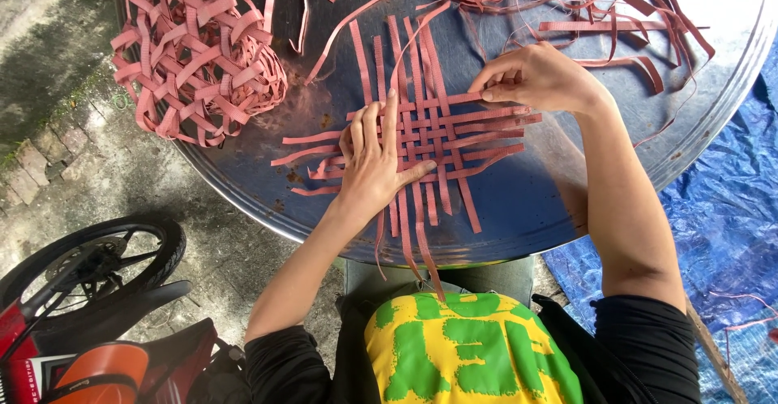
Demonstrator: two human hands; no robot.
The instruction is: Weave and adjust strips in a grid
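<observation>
Outdoors, over a round metal table (519,201) on bare concrete (203,209), with a blue tarp (721,209) to the right. A flat weave (433,132) of pink strips lies mid-table. The left hand (374,157) presses flat on it, fingers spread. The right hand (539,76) pinches a strip (494,115) at the weave's right edge, thumb and fingers closed on it. A finished pink basket (194,55) sits top left, loose strips (600,15) top right. A motorbike (89,307) stands bottom left.

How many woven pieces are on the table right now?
2. A flat woven mat lies mid-table under the left hand and right hand; a rounded woven basket sits at the table's left edge. Loose strips could hide more.
</observation>
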